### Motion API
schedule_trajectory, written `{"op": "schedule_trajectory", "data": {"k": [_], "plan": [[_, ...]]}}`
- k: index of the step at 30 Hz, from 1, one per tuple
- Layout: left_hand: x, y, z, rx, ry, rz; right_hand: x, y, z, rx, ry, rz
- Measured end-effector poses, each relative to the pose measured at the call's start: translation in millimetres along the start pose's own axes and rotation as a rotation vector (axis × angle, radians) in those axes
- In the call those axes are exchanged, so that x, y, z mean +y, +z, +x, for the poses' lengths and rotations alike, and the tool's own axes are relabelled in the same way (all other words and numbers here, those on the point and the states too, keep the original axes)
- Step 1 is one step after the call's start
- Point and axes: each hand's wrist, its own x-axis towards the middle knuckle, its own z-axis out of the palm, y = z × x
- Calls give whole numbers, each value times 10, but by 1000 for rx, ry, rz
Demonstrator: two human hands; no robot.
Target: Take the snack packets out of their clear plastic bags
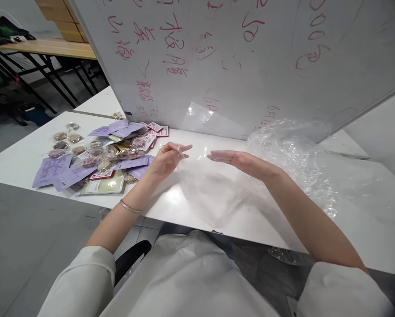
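Clear plastic bag, thin, glossy and faintly creased, between both hands over the white table.
Left hand curls at its left edge, pinching or not I cannot tell; right hand extends flat, gripping nothing.

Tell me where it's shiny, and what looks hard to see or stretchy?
All in the head view: white glints dot the crumpled plastic; a glare patch shines on the white table; the clear film has faint edges; the sleeves look stretched near the bottom.
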Motion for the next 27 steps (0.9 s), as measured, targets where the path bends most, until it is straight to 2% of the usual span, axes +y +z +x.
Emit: {"op": "schedule_trajectory", "data": {"k": [3,5,9,12,14,16,19,20,21,22,24,26,27], "plan": [[-21,107,10,-30,18,68,-238,142,196,156,53,-78],[-35,132,-4,-27,-59,137,-363,113,291,298,103,-134],[-100,97,-101,-10,-469,316,-410,-189,472,470,99,-191],[-185,73,-206,-93,-677,408,-272,-494,631,538,86,-277],[-244,76,-281,-125,-709,495,-140,-629,734,595,111,-346],[-293,88,-363,-96,-676,567,-6,-643,810,731,197,-516],[-327,109,-492,-4,-575,703,187,-413,822,1018,263,-934],[-318,118,-529,11,-533,791,255,-293,797,1027,223,-1048],[-295,130,-558,4,-483,910,327,-170,760,955,167,-1122],[-257,144,-574,-20,-424,1053,403,-56,716,798,116,-1151],[-145,177,-550,-45,-282,1378,562,112,626,392,101,-1094],[-13,195,-433,32,-161,1697,705,172,553,102,176,-954],[45,188,-340,107,-127,1835,763,166,528,31,214,-885]]}}
